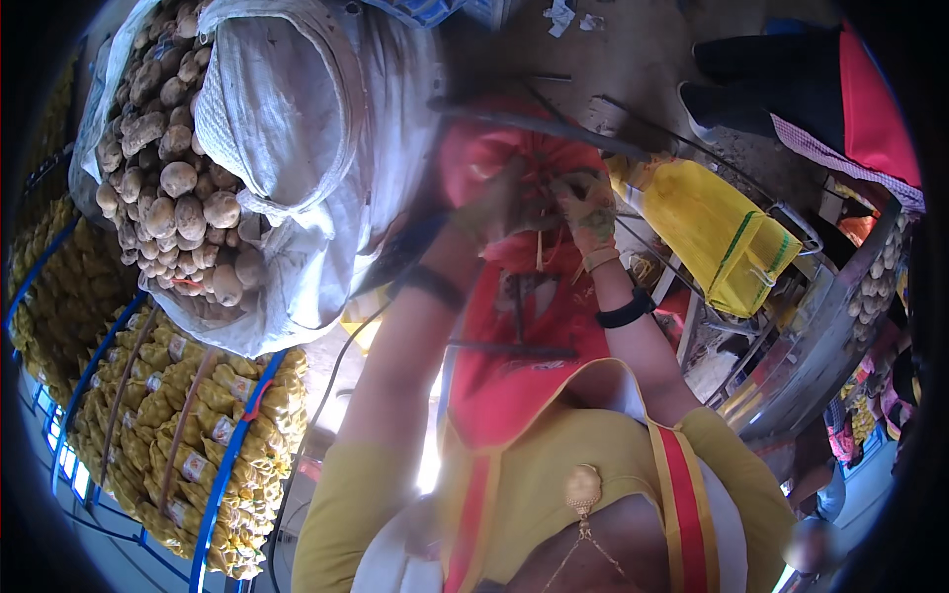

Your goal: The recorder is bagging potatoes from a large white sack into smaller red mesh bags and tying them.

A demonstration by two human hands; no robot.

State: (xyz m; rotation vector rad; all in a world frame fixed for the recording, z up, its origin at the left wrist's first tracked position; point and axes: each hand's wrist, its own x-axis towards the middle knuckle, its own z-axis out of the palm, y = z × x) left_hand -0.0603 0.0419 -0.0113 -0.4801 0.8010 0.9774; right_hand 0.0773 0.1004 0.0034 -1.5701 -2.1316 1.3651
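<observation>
In front of me is a red bag (474,159), its gathered top between my hands. My left hand (493,204) is blurred and lies against the left side of the gathers. On the right side, my right hand (589,207), in a light, stained glove, has its fingers bent at the gathered cloth. Pale strands (540,248) hang down between the two hands. A dark metal bar (549,132) crosses over the bag just beyond my fingers. What the fingertips hold is too blurred to tell.
A large white woven sack (296,244) of potatoes (178,179) stands at left, above stacked yellow net bags (185,415) within blue metal frames (222,482). At right lie a yellow mesh bag (689,222) and metal rods. Another person (771,89) stands at upper right.
</observation>
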